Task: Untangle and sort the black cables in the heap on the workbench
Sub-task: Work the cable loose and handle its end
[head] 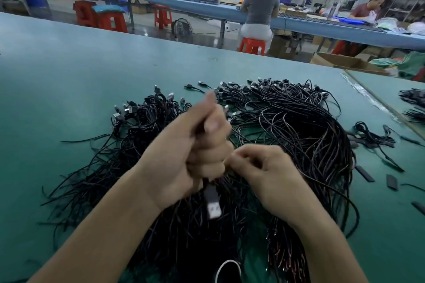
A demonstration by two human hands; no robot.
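USB cable (212,202) gripped in curled left hand (195,154) fingers above heap (299,126) on counter (69,76); right hand (266,174) fingers curled, hold unclear.

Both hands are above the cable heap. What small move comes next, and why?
Probably slide the right hand along the cable, away from the left hand, to draw it clear of the heap. The left hand grips the cable, its plug hanging below the fist, and the right fingertips seem to pinch it beside that fist.
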